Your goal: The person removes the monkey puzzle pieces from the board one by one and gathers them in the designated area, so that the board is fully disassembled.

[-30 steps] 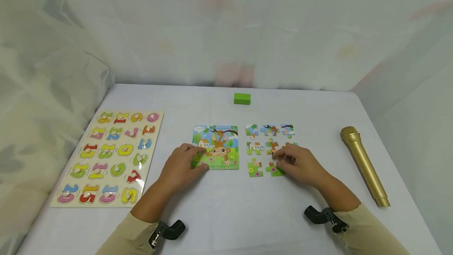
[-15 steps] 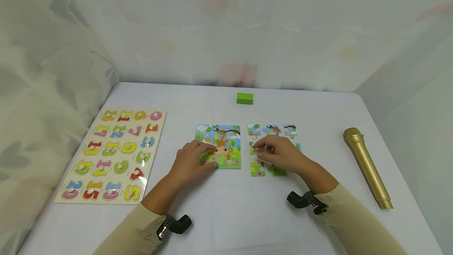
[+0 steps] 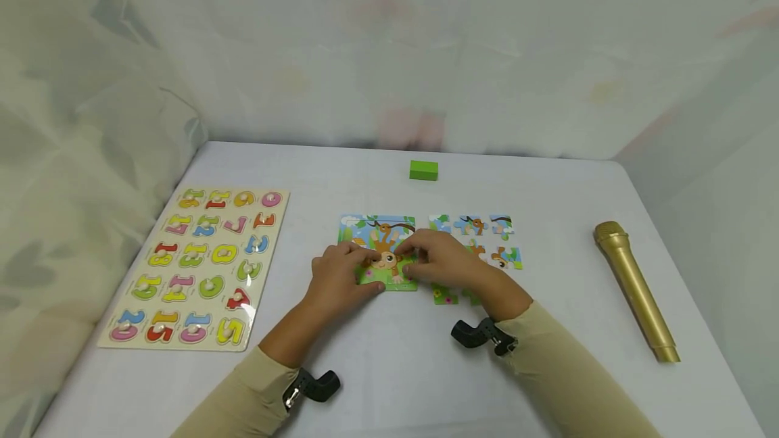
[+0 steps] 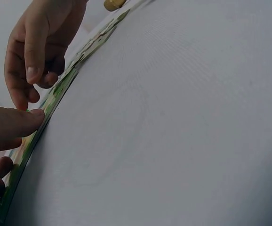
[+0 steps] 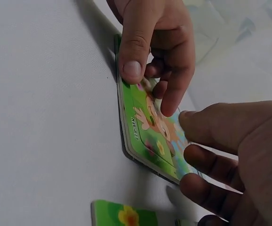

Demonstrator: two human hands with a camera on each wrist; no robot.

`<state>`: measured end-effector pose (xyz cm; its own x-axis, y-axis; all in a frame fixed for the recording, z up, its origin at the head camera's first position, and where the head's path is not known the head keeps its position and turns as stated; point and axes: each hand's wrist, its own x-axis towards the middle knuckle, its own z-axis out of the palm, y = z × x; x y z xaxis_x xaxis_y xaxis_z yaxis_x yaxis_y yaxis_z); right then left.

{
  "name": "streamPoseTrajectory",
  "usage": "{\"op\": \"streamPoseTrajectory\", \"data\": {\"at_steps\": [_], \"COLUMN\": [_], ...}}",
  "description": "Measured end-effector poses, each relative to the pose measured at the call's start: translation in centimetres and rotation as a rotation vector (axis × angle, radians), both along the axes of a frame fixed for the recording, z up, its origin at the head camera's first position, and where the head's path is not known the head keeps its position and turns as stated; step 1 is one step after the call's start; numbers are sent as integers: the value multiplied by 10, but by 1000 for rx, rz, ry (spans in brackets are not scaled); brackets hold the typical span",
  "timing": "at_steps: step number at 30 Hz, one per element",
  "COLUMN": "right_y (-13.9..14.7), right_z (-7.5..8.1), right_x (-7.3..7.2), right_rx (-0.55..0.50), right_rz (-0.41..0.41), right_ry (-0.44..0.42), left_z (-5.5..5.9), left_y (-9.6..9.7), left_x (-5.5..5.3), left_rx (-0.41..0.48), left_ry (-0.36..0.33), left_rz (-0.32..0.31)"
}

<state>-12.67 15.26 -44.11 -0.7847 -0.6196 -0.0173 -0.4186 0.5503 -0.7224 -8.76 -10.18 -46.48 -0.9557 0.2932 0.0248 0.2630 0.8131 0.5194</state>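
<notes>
A square picture puzzle board [image 3: 380,227] with a cartoon monkey on it lies flat on the white table. My left hand [image 3: 341,276] rests on its left half, thumb at the near border and fingers loosely bent over the picture; the right wrist view shows this thumb [image 5: 132,70] on the green edge. Over the board's right side hovers my right hand [image 3: 444,259], fingers slightly bent and spread, nothing between them in the right wrist view. Loose monkey puzzle pieces [image 3: 473,225] lie in rows to the right, some hidden under my right hand and forearm.
A cream number board [image 3: 251,213] with colourful knobbed numbers lies on the left. At the back sits a green block [image 3: 423,170]. A gold microphone [image 3: 635,296] lies on the right. Pale patterned cloth [image 3: 389,53] hangs behind the table.
My right hand has moved left from over the loose pieces to the board's right side, uncovering the right-hand pieces. The left hand has slid slightly right over the board.
</notes>
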Motion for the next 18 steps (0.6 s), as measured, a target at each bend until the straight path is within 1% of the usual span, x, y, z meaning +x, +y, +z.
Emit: {"op": "streamPoseTrajectory", "data": {"at_steps": [11, 18], "right_y": [-10, -13], "right_z": [-3, -2], "right_x": [-5, -7], "right_rx": [122, 190], "right_rz": [29, 5], "right_ry": [38, 35], "left_z": [-2, -3], "left_y": [-1, -2], "left_x": [0, 0], "left_rx": [-11, -8], "left_ry": [-3, -1], "left_rz": [-3, -3]}}
